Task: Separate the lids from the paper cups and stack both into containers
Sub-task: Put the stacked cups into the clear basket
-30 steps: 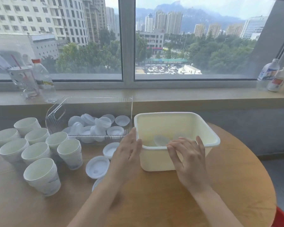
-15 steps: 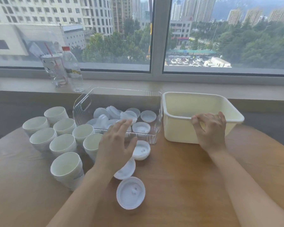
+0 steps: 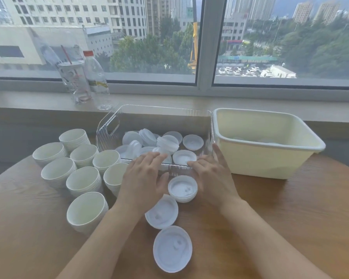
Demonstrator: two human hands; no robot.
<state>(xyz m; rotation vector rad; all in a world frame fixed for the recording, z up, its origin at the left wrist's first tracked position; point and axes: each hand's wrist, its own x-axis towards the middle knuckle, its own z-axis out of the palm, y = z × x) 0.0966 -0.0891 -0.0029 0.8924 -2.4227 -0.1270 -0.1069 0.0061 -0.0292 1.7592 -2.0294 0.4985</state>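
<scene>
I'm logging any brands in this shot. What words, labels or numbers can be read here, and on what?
None can be read.
Water bottle: its label has a yellow band, print too blurred.
Clear drink cup: red markings, not legible.
Cups, lids and both bins: no print shows.

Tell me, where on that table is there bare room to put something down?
Bare wood lies on the right, in front of the cream tub, and along the near left edge below the cups. The middle is crowded: loose lids and both hands by the clear bin.
</scene>
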